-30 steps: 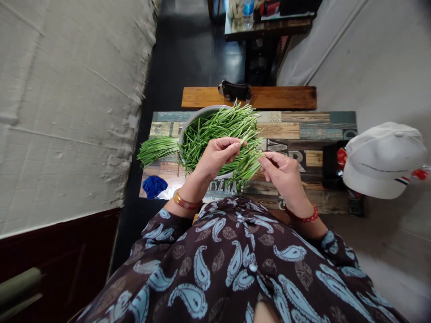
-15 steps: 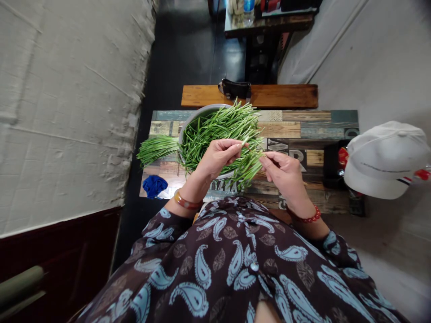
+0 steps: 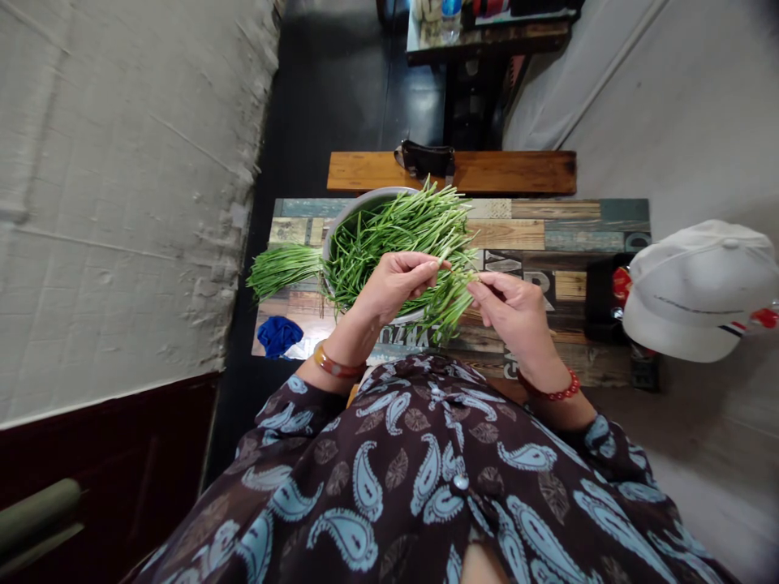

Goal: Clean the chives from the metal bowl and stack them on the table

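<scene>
A large metal basin (image 3: 367, 199) on the table is heaped with long green chives (image 3: 380, 243), their pale ends pointing right. My left hand (image 3: 397, 285) is over the heap, closed with thumb and forefinger on a few chive stalks near their pale ends. To its right, my right hand (image 3: 510, 307) pinches at the ends of chives with thumb and forefinger. Between and below the hands, more loose chives hang over the basin's near right side. Another chive bundle (image 3: 285, 268) lies left of the basin, on the table and past its left edge.
The patchwork wood-print table (image 3: 565, 211) bears a blue cloth (image 3: 279, 336) at left. At right are a white cap (image 3: 699, 288) and a dark container (image 3: 601, 292). Behind stands a bench (image 3: 511, 171) with a black bag (image 3: 426, 157). Farther back, another table holds a bottle (image 3: 451, 20).
Almost nothing differs. The view has shifted very slightly, and both hands keep nearly the same pose and place over the chives.
</scene>
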The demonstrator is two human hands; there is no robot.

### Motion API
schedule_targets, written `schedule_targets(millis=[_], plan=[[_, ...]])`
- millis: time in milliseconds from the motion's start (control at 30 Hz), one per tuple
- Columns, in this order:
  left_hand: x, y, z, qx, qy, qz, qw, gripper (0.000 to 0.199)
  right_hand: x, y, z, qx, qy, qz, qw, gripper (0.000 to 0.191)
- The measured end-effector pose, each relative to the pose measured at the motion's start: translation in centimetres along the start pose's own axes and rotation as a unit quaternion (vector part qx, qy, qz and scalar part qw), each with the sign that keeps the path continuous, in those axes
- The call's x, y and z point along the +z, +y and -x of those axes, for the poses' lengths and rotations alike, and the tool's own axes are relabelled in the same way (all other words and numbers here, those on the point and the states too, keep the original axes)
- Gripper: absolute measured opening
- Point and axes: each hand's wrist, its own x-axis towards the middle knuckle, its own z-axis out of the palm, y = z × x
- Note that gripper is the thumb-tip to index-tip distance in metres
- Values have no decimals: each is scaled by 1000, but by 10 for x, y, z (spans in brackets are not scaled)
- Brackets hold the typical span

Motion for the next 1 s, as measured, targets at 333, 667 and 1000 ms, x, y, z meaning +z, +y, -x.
schedule_targets(millis=[333,667,1000], plan=[[2,-4,1,53,-27,-91,994,33,4,-3,-7,-7,-22,3,1000,38],[-2,-2,-9,103,-51,-118,986,28,-12,0,-11,-25,-73,17,997,34],[-5,-9,-16,82,-67,-31,994,22,-28,4,0,-85,-7,144,986,18]])
